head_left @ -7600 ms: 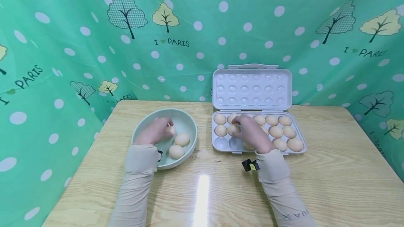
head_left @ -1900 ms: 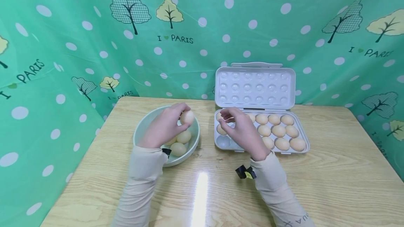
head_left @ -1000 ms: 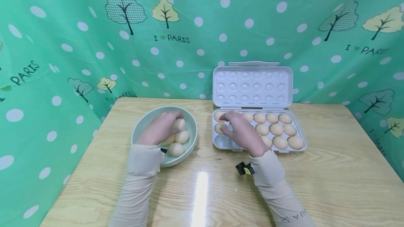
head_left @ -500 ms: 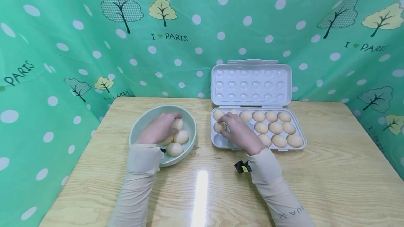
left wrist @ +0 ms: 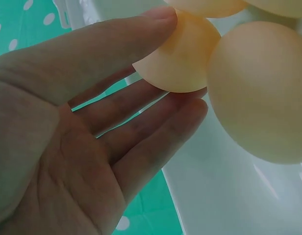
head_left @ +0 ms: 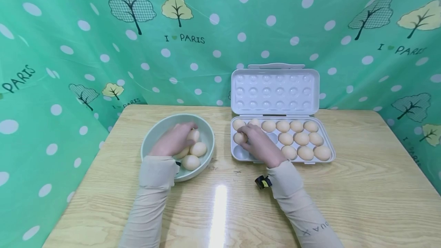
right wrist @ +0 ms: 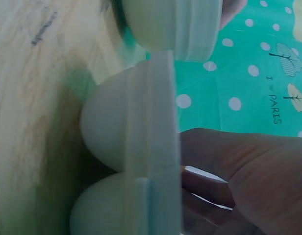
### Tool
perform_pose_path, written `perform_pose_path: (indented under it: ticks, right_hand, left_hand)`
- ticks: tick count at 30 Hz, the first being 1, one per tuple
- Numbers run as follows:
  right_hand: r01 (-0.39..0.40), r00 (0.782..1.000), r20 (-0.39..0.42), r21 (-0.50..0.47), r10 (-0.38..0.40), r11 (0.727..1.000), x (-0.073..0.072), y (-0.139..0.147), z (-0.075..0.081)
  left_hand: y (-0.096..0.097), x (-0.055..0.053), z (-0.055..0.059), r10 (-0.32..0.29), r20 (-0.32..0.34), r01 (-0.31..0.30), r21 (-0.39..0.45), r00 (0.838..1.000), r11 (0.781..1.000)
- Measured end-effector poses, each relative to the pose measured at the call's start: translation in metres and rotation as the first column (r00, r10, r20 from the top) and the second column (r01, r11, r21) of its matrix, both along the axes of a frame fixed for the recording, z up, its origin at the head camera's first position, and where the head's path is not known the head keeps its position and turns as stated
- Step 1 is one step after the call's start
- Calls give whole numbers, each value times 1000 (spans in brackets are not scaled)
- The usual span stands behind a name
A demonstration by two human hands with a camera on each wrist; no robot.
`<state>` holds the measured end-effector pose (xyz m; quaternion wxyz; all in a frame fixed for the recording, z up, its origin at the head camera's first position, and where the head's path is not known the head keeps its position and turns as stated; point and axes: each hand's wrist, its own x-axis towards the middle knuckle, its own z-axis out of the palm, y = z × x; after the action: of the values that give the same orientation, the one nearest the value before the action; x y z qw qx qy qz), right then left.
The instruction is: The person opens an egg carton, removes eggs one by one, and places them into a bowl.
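Head view: your wooden table point(head_left: 361, 186) meets a green dotted cloth point(head_left: 293, 18). Your left hand point(head_left: 175, 139) grasps one egg point(head_left: 194, 136) inside the left bowl point(head_left: 204, 130), above more eggs point(head_left: 191, 162); your right hand point(head_left: 260, 144) pinches another egg point(head_left: 239, 138) in the open egg box point(head_left: 275, 107)'s left end.

Left wrist view: your thumb and fingers flank the egg.

Right wrist view: the box edge hides your fingertips.

Beige eggs point(head_left: 198, 149) lie in a round bowl point(head_left: 179, 120) — others in an open carton point(head_left: 273, 97).
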<state>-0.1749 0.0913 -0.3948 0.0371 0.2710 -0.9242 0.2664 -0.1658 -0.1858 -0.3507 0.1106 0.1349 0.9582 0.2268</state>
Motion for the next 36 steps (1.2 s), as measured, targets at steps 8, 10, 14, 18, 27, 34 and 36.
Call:
perform_pose_path:
  ticks: [8,10,14,18,27,34,36]
  right_hand:
    - [25,999,-35,-18,-26,1000,-2,-1,-3]
    - [32,999,-42,-21,-33,999,-2,-1,-4]
    - [50,998,-30,-32,-51,998,-1,1,-4]
    - [77,997,2,-45,-77,996,1,4,-1]
    - [97,995,31,-96,-94,991,1,9,14]
    - [83,997,8,-122,-83,989,1,12,21]
    - [85,996,13,-131,-84,988,2,12,23]
  left_hand:
    - [2,-1,0,1,-3,-1,-6,1000,1000]
    - [2,-1,0,3,3,-3,-2,1000,1000]
    - [2,-1,-1,2,16,-2,-8,1000,1000]
    - [3,-2,-2,5,29,-4,-22,1000,1000]
    - [4,-2,0,-8,25,8,-34,1000,999]
    - [2,-1,0,-20,5,20,-28,1000,999]
    - [2,0,1,-19,1,19,-28,1000,999]
